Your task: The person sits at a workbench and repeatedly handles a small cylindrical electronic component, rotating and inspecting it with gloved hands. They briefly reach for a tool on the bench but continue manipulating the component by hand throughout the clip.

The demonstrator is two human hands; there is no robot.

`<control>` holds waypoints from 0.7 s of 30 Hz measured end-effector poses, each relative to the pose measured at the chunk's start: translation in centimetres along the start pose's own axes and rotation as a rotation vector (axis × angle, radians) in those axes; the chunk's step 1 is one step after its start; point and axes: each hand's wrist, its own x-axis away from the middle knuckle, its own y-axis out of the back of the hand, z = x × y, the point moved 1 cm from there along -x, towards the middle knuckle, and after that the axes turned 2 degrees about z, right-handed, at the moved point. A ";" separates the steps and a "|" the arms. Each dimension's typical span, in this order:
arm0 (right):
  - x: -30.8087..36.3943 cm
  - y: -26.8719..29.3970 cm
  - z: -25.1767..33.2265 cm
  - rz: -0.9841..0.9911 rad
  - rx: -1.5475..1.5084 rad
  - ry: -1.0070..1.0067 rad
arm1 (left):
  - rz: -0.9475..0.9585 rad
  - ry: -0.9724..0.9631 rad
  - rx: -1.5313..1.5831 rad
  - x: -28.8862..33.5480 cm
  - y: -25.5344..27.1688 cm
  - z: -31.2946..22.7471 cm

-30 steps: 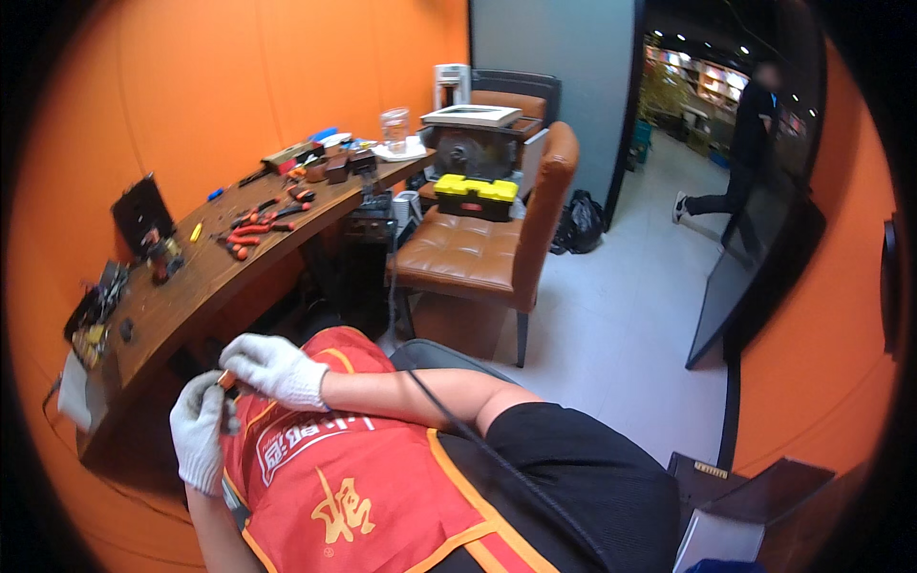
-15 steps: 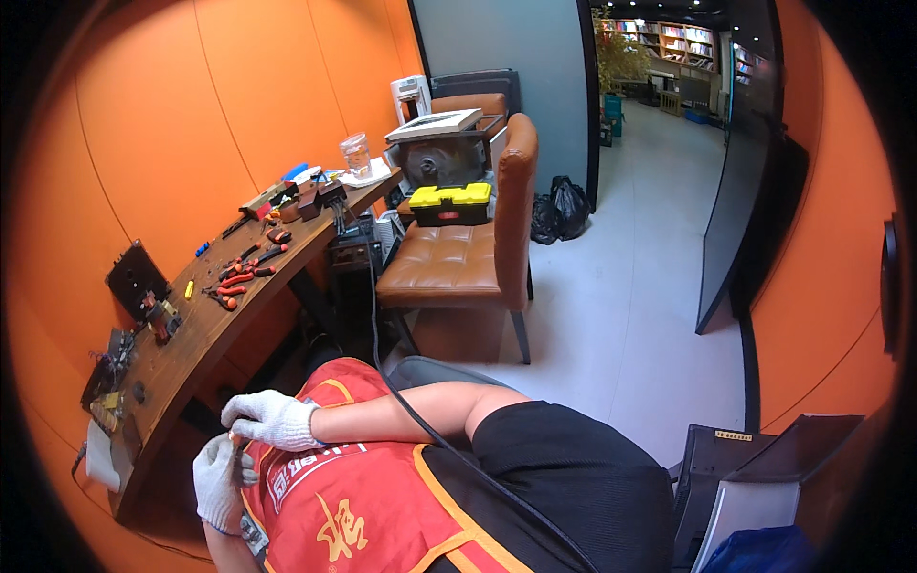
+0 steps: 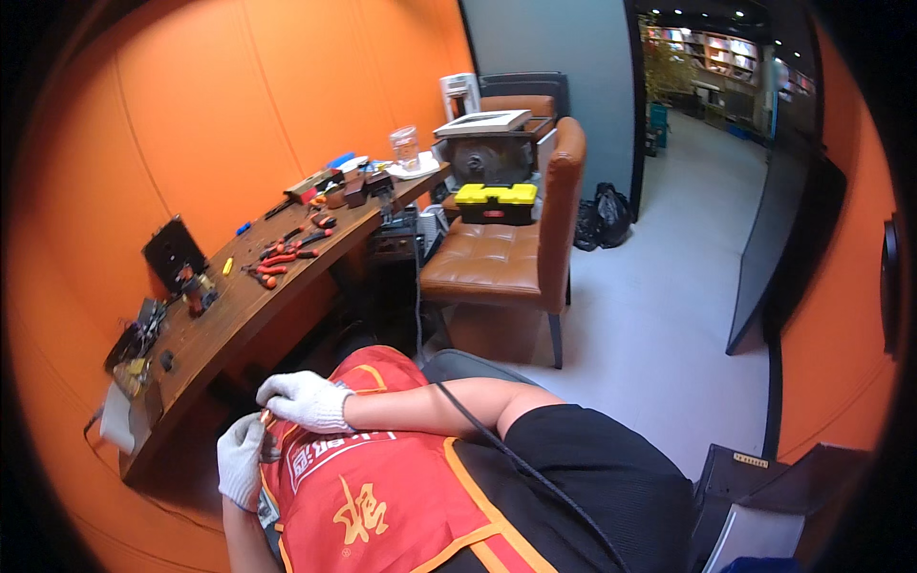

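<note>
Both hands wear white knit gloves and meet in front of the red apron (image 3: 373, 468) with yellow-orange trim. My left hand (image 3: 241, 460) is closed, its fingers pinched around a small copper-coloured piece (image 3: 266, 417) too small to name. My right hand (image 3: 308, 401) bends over from the right, fingers curled, its fingertips at the top of that piece. Part of a small greyish thing (image 3: 270, 447) shows beside the left fingers; I cannot make out what it is. A dark cable (image 3: 516, 458) runs across my right forearm.
Left stands a curved wooden desk (image 3: 215, 329) with red-handled pliers (image 3: 287, 256), a yellow small tool (image 3: 227, 266), a black panel (image 3: 175, 253) and dismantled parts (image 3: 143, 329). A brown chair (image 3: 487, 263) bears a yellow-black toolbox (image 3: 495, 203). Black bags (image 3: 604, 218) sit on the floor.
The whole view has swung left, so the desk, chair and hands sit farther right in the picture. Both hands stay close together, and the copper-coloured piece shows more plainly between them.
</note>
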 end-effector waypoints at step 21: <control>-0.1 0.7 0.7 0.137 -0.203 -0.219 | -0.006 -0.072 0.030 0.8 0.4 -1.2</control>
